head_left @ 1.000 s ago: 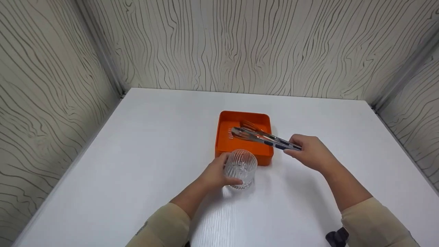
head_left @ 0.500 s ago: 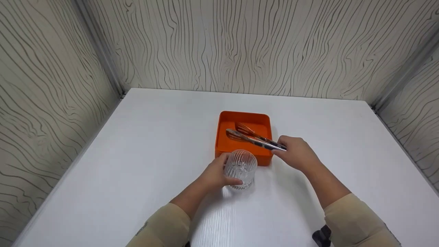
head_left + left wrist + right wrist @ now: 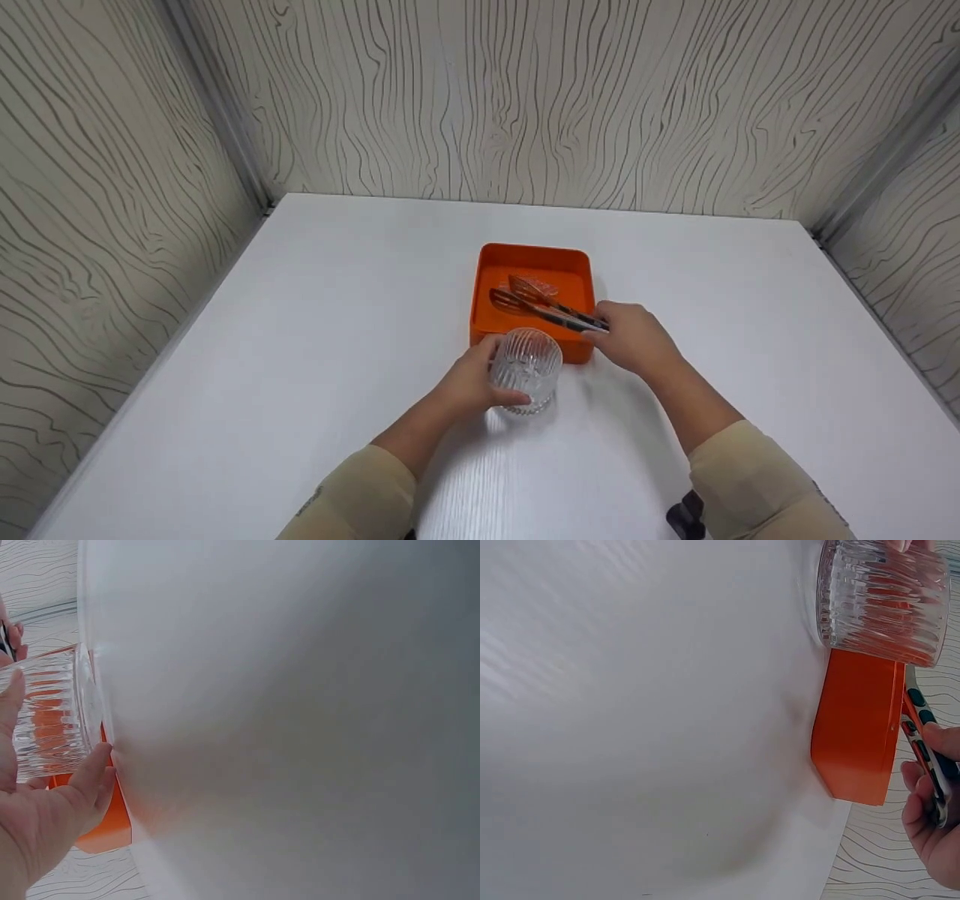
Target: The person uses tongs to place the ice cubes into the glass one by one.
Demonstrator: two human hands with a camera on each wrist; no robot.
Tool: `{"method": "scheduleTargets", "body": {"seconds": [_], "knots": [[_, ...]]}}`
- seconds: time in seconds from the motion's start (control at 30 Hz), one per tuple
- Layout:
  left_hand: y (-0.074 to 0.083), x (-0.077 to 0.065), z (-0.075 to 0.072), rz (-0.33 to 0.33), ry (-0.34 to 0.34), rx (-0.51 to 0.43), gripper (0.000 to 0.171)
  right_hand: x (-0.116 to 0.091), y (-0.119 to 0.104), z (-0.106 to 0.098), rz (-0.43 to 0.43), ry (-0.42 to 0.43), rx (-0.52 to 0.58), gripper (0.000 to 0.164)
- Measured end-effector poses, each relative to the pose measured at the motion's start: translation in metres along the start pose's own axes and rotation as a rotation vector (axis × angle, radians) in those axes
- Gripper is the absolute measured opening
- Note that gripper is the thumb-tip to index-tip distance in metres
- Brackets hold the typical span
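My left hand [image 3: 472, 381] holds a clear ribbed glass [image 3: 527, 367], thumb across its near side. The glass stands upright on the table, right in front of an orange square tray [image 3: 480, 300]. With my right hand [image 3: 634, 337] I grip metal tongs [image 3: 551, 309] by the handle end, over the tray's right edge. Their two slotted heads are spread apart and reach inside the tray walls. A faint clear, textured patch [image 3: 541, 286] shows in the tray beside the heads. In the right wrist view, thumb and fingers press the tongs' dark-padded handles [image 3: 928, 716].
The white table [image 3: 337, 300] runs out around the tray on every side. Wood-patterned panels [image 3: 525, 105] stand behind it and to both sides. A small black object [image 3: 686, 516] shows beside my right sleeve.
My right hand has moved left and slightly toward me, bringing the tongs' heads further left and lower into the tray. My left hand and the glass have stayed in place.
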State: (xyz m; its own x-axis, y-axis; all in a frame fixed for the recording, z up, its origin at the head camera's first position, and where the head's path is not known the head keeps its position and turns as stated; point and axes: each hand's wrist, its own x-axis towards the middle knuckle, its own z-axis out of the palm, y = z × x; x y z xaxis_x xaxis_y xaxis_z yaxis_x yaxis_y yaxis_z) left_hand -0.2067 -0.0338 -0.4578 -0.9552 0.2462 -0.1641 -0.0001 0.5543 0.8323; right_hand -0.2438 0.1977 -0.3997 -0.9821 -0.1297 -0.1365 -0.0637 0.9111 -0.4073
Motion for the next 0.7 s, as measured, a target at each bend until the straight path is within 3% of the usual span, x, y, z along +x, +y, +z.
{"method": "scheduleTargets", "body": {"seconds": [0.33, 0.7], "knots": [[0.001, -0.001, -0.001, 0.024, -0.002, 0.001, 0.081, 0.002, -0.005, 0.005, 0.027, -0.017, 0.009, 0.022], [0.000, 0.000, -0.001, 0.038, -0.014, 0.029, 0.081, 0.002, -0.011, 0.007, -0.003, 0.008, -0.015, 0.021]]}}
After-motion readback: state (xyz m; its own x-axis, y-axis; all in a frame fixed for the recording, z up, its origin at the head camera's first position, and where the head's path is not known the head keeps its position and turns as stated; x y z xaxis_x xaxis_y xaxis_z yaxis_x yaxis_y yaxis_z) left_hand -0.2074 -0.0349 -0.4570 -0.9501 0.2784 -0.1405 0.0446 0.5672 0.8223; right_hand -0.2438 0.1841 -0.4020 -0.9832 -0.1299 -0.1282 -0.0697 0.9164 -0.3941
